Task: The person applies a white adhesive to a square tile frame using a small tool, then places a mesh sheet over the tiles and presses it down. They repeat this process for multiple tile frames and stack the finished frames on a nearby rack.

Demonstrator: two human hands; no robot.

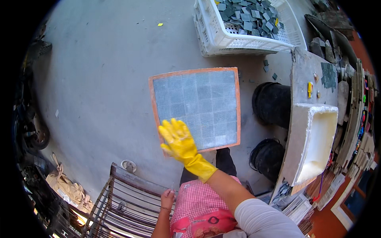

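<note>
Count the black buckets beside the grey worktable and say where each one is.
2. One black bucket stands right of the orange-rimmed mesh panel; the second black bucket is lower in the picture, nearer the person. More may be hidden under the grey worktable.

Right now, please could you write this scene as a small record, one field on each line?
Right hand: open, in a yellow glove, over the panel's lower left corner; contact unclear
Left hand: bare, beside the pink checked apron; grip unclear
Panel: square, covered with mesh, in an orange frame
Crate: white, holding small grey tiles
Buckets: two, black, right of the panel
Box: white, on the table
</note>
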